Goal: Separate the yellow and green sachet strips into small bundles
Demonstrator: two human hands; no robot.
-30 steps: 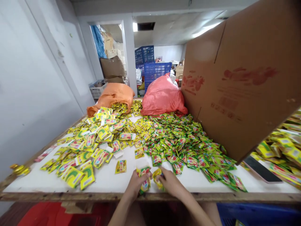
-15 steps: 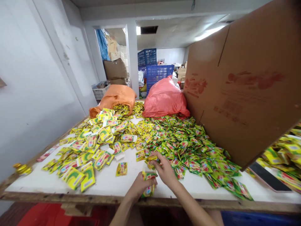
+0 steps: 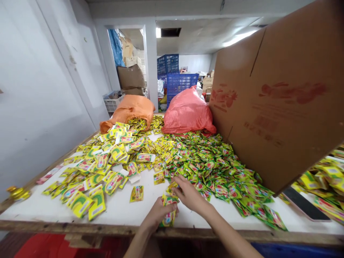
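Small yellow and green sachets (image 3: 204,168) lie heaped across a white table (image 3: 120,208). My left hand (image 3: 157,215) grips a stack of sachets (image 3: 169,209) upright near the table's front edge. My right hand (image 3: 189,195) reaches just past that stack, its fingertips pinching one sachet (image 3: 172,186) at the edge of the green heap. A single loose sachet (image 3: 137,193) rests to the left of my hands.
A tilted cardboard box (image 3: 279,96) overhangs the table's right side, with a phone (image 3: 303,204) beneath it. An orange sack (image 3: 130,109) and a red sack (image 3: 186,111) stand at the back, blue crates (image 3: 178,82) behind. A white wall runs along the left.
My right hand reached forward from the stack into the heap and now draws back slightly with a sachet pinched. My left hand stayed near the front edge, still gripping the stack.
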